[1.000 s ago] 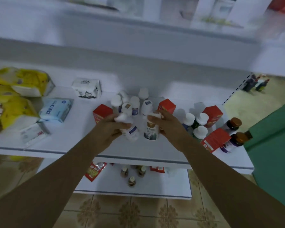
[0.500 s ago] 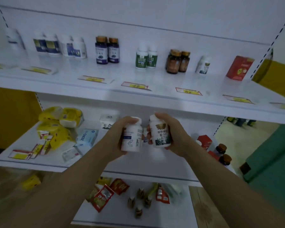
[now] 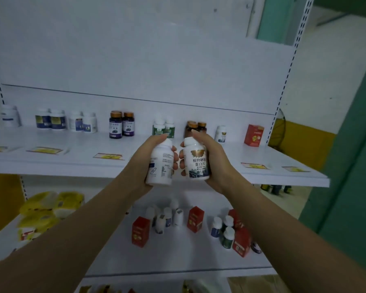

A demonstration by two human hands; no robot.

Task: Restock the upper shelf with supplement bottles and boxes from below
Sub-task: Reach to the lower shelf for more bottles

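Above the lower shelf (image 3: 114, 250), we hold two bottles upright, side by side | our left hand (image 3: 145, 163) curls round a plain white bottle (image 3: 160, 166) | our right hand (image 3: 215, 163) curls round a labelled bottle (image 3: 197, 163), label toward us, probably to match its place | upper shelf (image 3: 72, 163) just beyond, shelved bottles (image 3: 122, 126) along its back.

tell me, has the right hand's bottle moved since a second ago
Yes, upward: the gold-label bottle in the right hand was down at the lower shelf and is now level with the upper shelf.
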